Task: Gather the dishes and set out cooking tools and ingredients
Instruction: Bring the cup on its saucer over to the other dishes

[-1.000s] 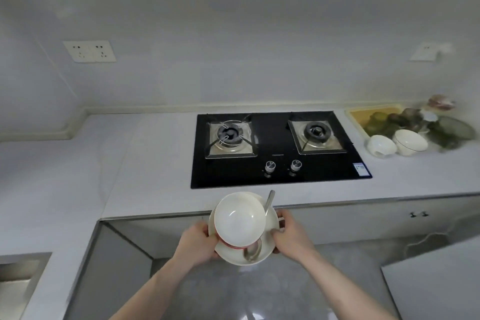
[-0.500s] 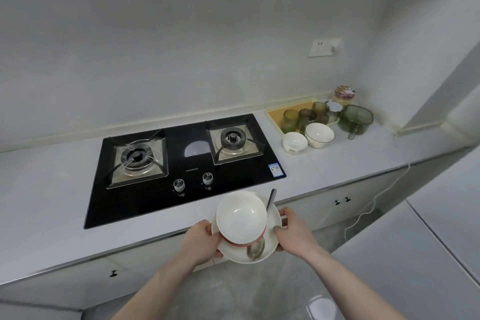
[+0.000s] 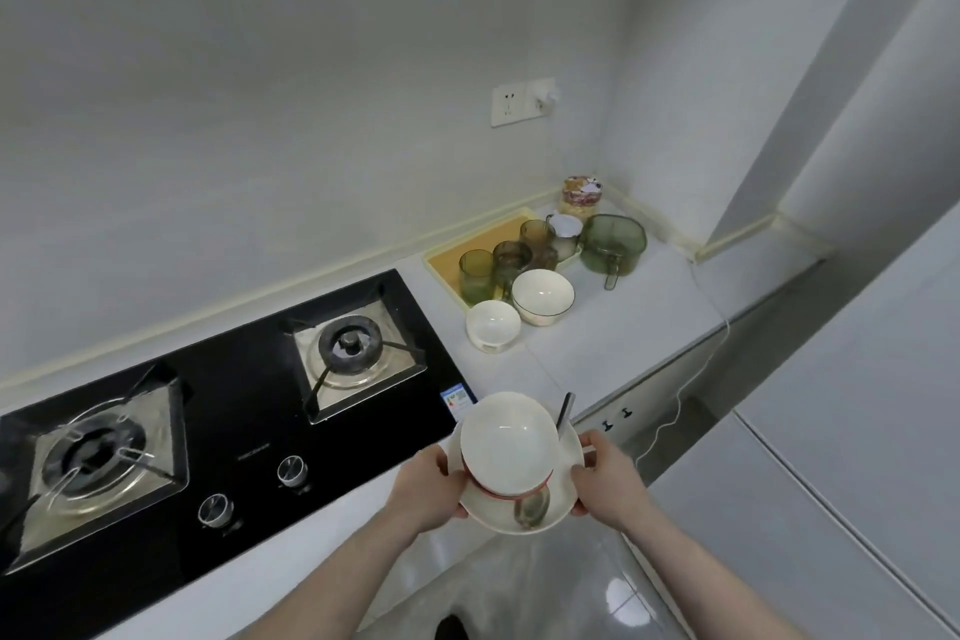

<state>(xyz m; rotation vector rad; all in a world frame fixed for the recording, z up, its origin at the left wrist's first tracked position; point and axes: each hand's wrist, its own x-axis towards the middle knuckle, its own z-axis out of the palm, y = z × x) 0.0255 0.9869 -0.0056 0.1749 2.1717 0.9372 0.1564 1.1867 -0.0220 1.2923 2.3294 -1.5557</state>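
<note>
I carry a white plate (image 3: 566,499) with a white bowl (image 3: 506,442) stacked on it and a metal spoon (image 3: 535,509) lying under the bowl's right side. My left hand (image 3: 423,491) grips the plate's left rim. On the opposite rim my right hand (image 3: 608,481) holds on with curled fingers. The stack hovers over the counter's front edge, just right of the stove. Farther back on the counter stand a small white bowl (image 3: 492,326) and a larger dark-rimmed white bowl (image 3: 543,296).
A black two-burner gas stove (image 3: 223,411) fills the counter's left. At the back right a yellow tray (image 3: 452,252) holds several green glasses (image 3: 475,276); beside it stand a green handled pot (image 3: 613,244) and a jar (image 3: 579,198). A white cord (image 3: 675,411) hangs off the counter edge.
My view has swung to the right and closer to the counter, so the stove slid left and the dishes in the corner came nearer. Both hands keep the same hold on the plate.
</note>
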